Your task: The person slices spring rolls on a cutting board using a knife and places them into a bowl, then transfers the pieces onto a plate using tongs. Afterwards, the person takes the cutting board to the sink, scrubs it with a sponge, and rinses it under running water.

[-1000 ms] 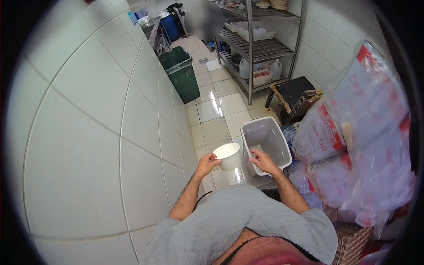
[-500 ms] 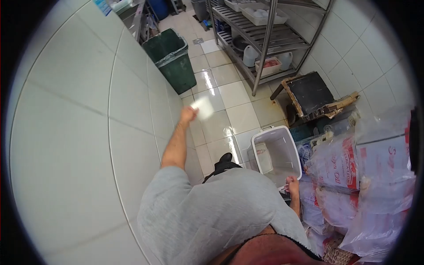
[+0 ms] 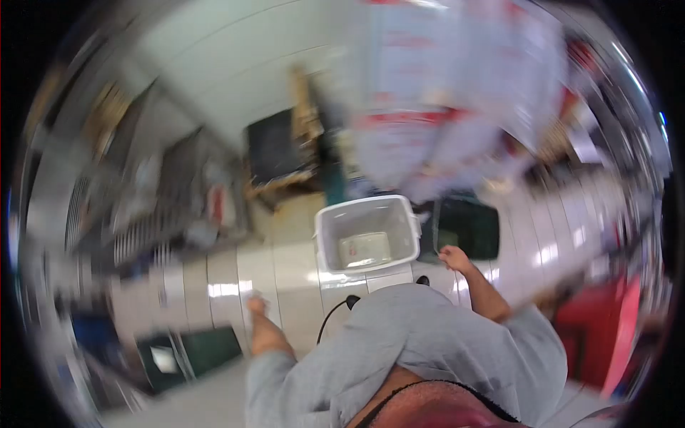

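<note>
Motion blurs the view. My left hand (image 3: 257, 305) is over the floor tiles, its fingers smeared. Further left, a white object (image 3: 165, 360) shows against a green bin (image 3: 214, 349); whether it is the white tub seen before, I cannot tell. My right hand (image 3: 454, 258) has its fingers drawn together beside the near edge of a dark green container (image 3: 477, 227); what they grip is too small to name. Between and beyond my hands, the light grey rectangular tub (image 3: 407, 264) stands on the floor, with a pale patch at its bottom.
Plastic-wrapped packs (image 3: 414, 78) with red print are stacked beyond the grey tub. A worn black stool (image 3: 275, 150) stands left of them. Metal shelving (image 3: 153, 228) is at the left, and a red object (image 3: 596, 328) at the right. My shoes and a dark cable show near the tub.
The view has swung to the right. The white tub has left my left hand. My right hand has moved from the grey tub's handle to beside the dark green container.
</note>
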### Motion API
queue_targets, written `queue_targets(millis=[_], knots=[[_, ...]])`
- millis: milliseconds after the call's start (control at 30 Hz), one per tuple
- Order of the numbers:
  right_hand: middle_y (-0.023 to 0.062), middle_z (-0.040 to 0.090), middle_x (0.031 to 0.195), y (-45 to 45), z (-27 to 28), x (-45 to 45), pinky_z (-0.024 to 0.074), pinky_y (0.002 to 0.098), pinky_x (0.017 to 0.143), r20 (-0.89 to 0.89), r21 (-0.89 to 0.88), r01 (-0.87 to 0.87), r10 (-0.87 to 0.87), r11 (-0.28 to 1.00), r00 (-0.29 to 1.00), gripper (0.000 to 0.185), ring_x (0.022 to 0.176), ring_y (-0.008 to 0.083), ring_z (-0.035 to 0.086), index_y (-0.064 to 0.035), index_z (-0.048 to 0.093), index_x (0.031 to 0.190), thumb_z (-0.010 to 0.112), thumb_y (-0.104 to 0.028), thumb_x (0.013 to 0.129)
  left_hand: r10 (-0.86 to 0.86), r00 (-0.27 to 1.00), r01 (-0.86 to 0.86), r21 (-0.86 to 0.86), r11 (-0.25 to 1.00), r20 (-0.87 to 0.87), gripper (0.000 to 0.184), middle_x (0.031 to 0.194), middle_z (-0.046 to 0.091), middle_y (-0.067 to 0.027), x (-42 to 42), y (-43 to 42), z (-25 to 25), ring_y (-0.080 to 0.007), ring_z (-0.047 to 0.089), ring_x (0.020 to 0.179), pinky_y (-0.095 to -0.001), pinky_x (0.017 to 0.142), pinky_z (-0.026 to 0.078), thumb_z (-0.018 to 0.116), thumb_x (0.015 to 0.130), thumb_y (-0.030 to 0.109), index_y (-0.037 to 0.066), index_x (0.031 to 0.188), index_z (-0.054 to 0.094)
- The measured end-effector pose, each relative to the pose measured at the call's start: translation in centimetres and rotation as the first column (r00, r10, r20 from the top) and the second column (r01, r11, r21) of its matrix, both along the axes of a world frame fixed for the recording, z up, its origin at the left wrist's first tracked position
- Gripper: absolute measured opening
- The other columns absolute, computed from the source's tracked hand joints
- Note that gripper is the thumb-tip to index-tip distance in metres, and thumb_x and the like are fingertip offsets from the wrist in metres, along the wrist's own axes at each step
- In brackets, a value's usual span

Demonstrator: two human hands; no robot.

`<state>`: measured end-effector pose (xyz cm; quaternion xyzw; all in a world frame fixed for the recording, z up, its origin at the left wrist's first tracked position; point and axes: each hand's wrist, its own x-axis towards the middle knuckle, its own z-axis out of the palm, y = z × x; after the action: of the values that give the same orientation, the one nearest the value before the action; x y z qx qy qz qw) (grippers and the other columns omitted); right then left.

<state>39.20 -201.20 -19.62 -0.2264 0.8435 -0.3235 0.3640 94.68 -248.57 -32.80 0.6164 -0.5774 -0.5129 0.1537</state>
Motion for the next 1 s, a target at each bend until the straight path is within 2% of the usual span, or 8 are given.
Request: queue_targets(millis=[67,133,233,300,500,633,733,1000], knots=[[0.0087,0.057,0.061,3.3,-1.1,1.9,0.0462,0.0305,0.046,0.003,0.008,0.104,-0.104,0.995,0.995,0.031,0.048,0.0174,0.057,-0.0041,0.057,0.098,0.060,-0.028,0.079,-0.193,0.980,0.167,0.351,0.921,0.040,0.026,0.080,0.059,-0.0058,-15.7,5.7,2.8,-0.0140,0.059,0.061,-0.0331,0.046,0.043,0.051,0.083,0.028,0.010,0.098,0.060],[0.0094,0.059,0.063,6.9,-1.3,3.3,0.0465,0.0306,0.046,0.003,0.037,0.224,-0.225,0.974,0.974,0.031,0.049,0.0175,0.058,-0.0044,0.057,0.099,0.060,-0.028,0.079,-0.849,0.525,0.838,0.140,0.528,0.057,0.040,0.093,0.061,-0.0052,-29.5,9.5,-0.3,-0.0210,0.062,0.083,-0.0336,0.068,0.048,0.061,0.078,0.036,0.007,0.107,0.056],[0.0099,0.060,0.066,13.4,-1.9,4.3,0.0468,0.0306,0.045,0.066,0.109,0.419,-0.428,0.901,0.902,0.032,0.050,0.0173,0.059,-0.0046,0.057,0.100,0.060,-0.029,0.079,-0.974,0.086,0.990,-0.128,0.060,0.210,0.037,0.093,0.061,-0.0075,-44.8,21.6,12.2,-0.0178,0.059,0.081,-0.0298,0.076,0.046,0.060,0.081,0.030,0.002,0.105,0.057],[0.0099,0.060,0.067,18.8,-1.9,4.8,0.0467,0.0309,0.044,0.135,0.202,0.524,-0.553,0.828,0.822,0.032,0.051,0.0173,0.059,-0.0053,0.057,0.101,0.060,-0.029,0.080,-0.971,0.061,0.996,-0.045,0.073,-0.231,0.027,0.084,0.061,-0.0058,-51.1,28.0,15.4,-0.0130,0.057,0.074,-0.0278,0.070,0.046,0.058,0.083,0.025,0.003,0.099,0.059],[0.0088,0.060,0.076,35.5,-3.2,6.8,0.0478,0.0313,0.044,0.211,0.231,0.820,-0.850,0.524,0.484,0.030,0.055,0.0174,0.059,-0.0045,0.057,0.103,0.057,-0.025,0.081,-0.983,-0.168,0.986,-0.030,-0.166,-0.074,0.012,0.069,0.060,-0.0036,-61.2,38.7,10.3,-0.0126,0.058,0.060,-0.0280,0.058,0.047,0.060,0.077,0.016,0.005,0.083,0.060],[0.0077,0.058,0.077,42.5,-3.3,7.4,0.0459,0.0297,0.041,0.215,0.157,0.980,-0.973,0.122,0.086,0.028,0.053,0.0172,0.058,-0.0041,0.056,0.102,0.056,-0.022,0.081,-0.855,-0.450,0.879,0.295,-0.374,0.258,0.014,0.068,0.060,-0.0049,-64.2,41.1,3.7,-0.0145,0.059,0.059,-0.0285,0.056,0.047,0.056,0.073,0.009,0.005,0.085,0.061],[0.0053,0.055,0.067,44.1,-3.8,7.3,0.0437,0.0283,0.038,0.222,0.042,0.987,-0.962,-0.152,-0.158,0.020,0.051,0.0159,0.057,-0.0046,0.055,0.094,0.056,-0.019,0.081,-0.910,-0.377,0.841,0.475,-0.259,0.172,0.015,0.067,0.060,-0.0029,-66.6,42.9,2.8,-0.0147,0.059,0.057,-0.0283,0.048,0.044,0.055,0.074,0.010,0.008,0.087,0.060],[0.0055,0.059,0.075,46.5,-3.8,3.9,0.0450,0.0283,0.041,0.404,0.113,0.986,-0.901,-0.125,-0.160,0.025,0.052,0.0144,0.058,-0.0056,0.057,0.098,0.058,-0.022,0.081,-0.864,-0.475,0.830,0.411,-0.377,0.166,0.015,0.070,0.059,-0.0020,-79.4,58.6,3.8,-0.0124,0.055,0.053,-0.0267,0.041,0.039,0.058,0.074,0.011,0.009,0.089,0.059]])
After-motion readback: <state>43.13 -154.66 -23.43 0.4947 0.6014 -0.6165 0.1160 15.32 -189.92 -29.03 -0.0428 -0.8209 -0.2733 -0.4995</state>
